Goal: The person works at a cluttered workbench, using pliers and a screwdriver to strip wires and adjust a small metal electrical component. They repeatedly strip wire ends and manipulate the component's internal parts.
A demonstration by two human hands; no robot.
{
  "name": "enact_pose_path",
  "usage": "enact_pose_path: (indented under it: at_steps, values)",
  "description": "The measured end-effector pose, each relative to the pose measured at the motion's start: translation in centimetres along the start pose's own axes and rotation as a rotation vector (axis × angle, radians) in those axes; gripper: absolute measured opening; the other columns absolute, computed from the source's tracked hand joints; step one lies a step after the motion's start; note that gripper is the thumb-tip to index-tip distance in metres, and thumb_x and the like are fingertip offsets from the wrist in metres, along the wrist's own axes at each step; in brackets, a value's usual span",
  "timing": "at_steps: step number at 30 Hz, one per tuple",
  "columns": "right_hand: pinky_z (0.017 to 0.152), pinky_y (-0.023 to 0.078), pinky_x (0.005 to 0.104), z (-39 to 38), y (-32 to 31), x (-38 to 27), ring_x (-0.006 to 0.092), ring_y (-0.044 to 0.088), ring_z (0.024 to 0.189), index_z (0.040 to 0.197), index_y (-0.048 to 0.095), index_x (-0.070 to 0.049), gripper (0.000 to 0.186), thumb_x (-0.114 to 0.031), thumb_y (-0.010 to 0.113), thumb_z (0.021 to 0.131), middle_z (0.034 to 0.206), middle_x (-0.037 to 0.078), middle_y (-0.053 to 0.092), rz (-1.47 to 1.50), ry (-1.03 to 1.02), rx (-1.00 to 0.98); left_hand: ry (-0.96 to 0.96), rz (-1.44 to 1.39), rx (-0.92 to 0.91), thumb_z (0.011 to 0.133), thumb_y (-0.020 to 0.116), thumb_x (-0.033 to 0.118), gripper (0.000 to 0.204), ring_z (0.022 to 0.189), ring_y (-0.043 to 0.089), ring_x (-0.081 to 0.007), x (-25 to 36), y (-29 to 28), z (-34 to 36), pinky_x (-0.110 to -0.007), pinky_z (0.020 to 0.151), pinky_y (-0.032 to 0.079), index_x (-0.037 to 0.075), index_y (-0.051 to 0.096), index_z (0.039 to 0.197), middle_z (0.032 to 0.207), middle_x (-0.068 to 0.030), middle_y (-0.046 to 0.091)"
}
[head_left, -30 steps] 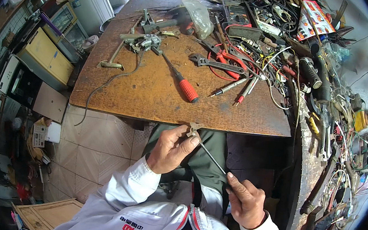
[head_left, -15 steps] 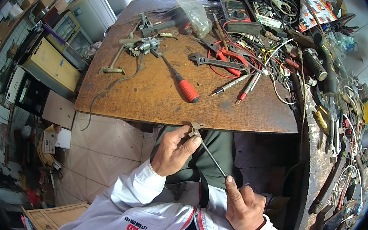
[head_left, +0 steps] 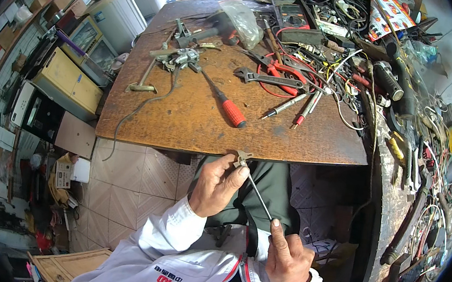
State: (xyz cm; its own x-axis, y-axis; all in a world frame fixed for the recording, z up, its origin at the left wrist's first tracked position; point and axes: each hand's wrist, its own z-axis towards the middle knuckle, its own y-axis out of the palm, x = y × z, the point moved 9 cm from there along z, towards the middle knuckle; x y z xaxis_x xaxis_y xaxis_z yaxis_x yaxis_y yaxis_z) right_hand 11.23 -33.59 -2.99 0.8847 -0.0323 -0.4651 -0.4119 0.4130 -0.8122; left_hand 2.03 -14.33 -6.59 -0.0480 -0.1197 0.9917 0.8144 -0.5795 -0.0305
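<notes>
My left hand [head_left: 217,185] pinches a small metal bracket [head_left: 242,157] between thumb and fingers, just off the table's front edge. My right hand [head_left: 288,259] is closed round a tool with a long thin metal shaft, which looks like a screwdriver [head_left: 260,196]; its handle is hidden in the palm, and the index finger lies along the shaft. The shaft slants up to the left and its far end meets the bracket by my left thumb. On the wooden table [head_left: 184,119] lie a red-handled screwdriver [head_left: 232,111] and a metal assembly with a cable [head_left: 181,58].
An adjustable wrench [head_left: 271,79], red-handled pliers [head_left: 284,68] and two probe-like pens [head_left: 306,111] lie on the table's right side. A clear plastic bag [head_left: 242,23] sits further back. Tangled wires and tools cover the bench [head_left: 382,214] at the right.
My right hand has shifted a little left and down, and the shaft now stands steeper. My left hand keeps its pinch on the bracket. The view has moved slightly.
</notes>
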Motion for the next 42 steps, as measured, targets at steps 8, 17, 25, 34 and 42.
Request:
enact_pose_path:
  at_steps: [8,17,25,34,42]
  values:
    - [0.043,0.044,0.0386,1.6,0.3,1.4,0.0251,0.052,0.045,0.131,0.064,-0.009,0.057,0.001,0.074,0.076,0.065,0.008,0.049,0.143,0.172,-0.026,0.021,0.047,-0.052,0.098,0.065,0.018,0.022,0.066,0.043,-0.0034,1.2,0.6,-0.5,-0.023,0.058,0.038,0.002,0.056,0.086,0.072,0.0047,0.051]
    - [0.043,0.044,0.0395,2.3,1.2,1.7,0.0257,0.052,0.044,0.13,0.065,-0.01,0.055,0.0,0.073,0.076,0.064,0.009,0.049,0.144,0.142,-0.036,0.027,0.037,-0.03,0.097,0.064,0.021,0.021,0.065,0.041,-0.0044,0.9,0.5,-0.3,-0.023,0.059,0.036,0.003,0.057,0.089,0.073,0.005,0.05]
    - [0.045,0.042,0.0389,2.7,0.7,1.3,0.0295,0.054,0.049,0.126,0.067,-0.008,0.051,0.006,0.073,0.077,0.066,0.014,0.053,0.204,0.174,0.0,0.022,0.041,-0.029,0.097,0.066,0.021,0.023,0.065,0.041,-0.0031,1.2,0.5,-0.3,-0.023,0.056,0.037,0.003,0.055,0.086,0.072,0.0054,0.049]
    - [0.046,0.044,0.0385,2.3,1.0,1.8,0.0298,0.055,0.049,0.123,0.067,-0.006,0.046,0.004,0.072,0.078,0.067,0.015,0.055,0.198,0.156,-0.016,0.057,0.073,-0.048,0.097,0.066,0.023,0.025,0.065,0.042,-0.0027,1.7,0.4,-0.1,-0.023,0.056,0.037,0.003,0.055,0.087,0.071,0.0056,0.049]
    - [0.046,0.044,0.0385,2.7,0.5,1.2,0.0299,0.055,0.049,0.123,0.067,-0.007,0.047,0.004,0.072,0.078,0.067,0.014,0.055,0.213,0.17,0.029,0.046,0.033,-0.063,0.097,0.066,0.024,0.025,0.065,0.042,-0.0027,1.6,0.5,-0.2,-0.023,0.056,0.037,0.002,0.056,0.089,0.071,0.0055,0.049]
